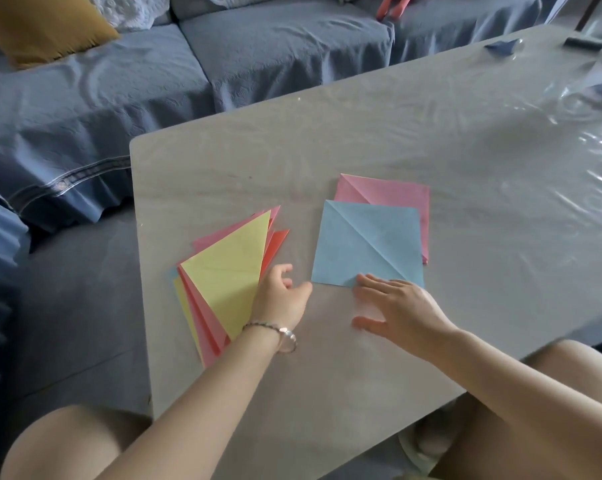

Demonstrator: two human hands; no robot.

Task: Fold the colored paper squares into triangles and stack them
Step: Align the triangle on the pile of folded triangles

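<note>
Head view: blue paper square (365,244) noted flat on the counter (327,150), unfolded, with a diagonal crease from far-left corner to near-right corner. It is laid over a pink square (396,195), which shows at the far and right sides. Well to the left, a fanned stack of folded triangles (230,271) is seen, yellow on top, pink and red edges beneath.

Right hand (396,303): fingers straight and spread, tips laid on the near edge of the blue square; nothing gripped. Left hand (280,296): fingers loosely curled, nothing held, set against the stack's right edge; a bracelet (285,336) is worn at the wrist.

Risks judged:
- The counter's glossy covering looks slick; the blue square could be slid instead of lifted, and the pink one dragged along.
- Corners could be mismatched if the existing crease is not followed.
- The already splayed stack could be scattered further by a nudge from the left hand.
</note>
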